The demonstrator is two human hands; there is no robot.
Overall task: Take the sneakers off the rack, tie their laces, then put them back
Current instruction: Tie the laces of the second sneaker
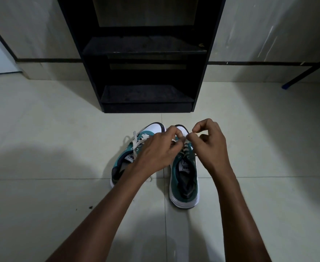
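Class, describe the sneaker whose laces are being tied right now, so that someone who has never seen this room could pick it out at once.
Find the black rack against the wall; two teal sneakers lie on the floor before it. Take the right-hand sneaker, under both hands. Unlike its neighbour, whose laces trail loose, its laces are pinched by fingers.

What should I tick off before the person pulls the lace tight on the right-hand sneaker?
1. Both sneakers off the rack, on the floor: ok.
2. Left hand pinches the right sneaker's lace: ok.
3. Right hand pinches the same lace: ok.
4. Right sneaker sits flat and upright: ok.
5. Knot or loop properly formed: cannot tell, fingers hide it.
6. Left sneaker tied: not ok, its lace lies loose.
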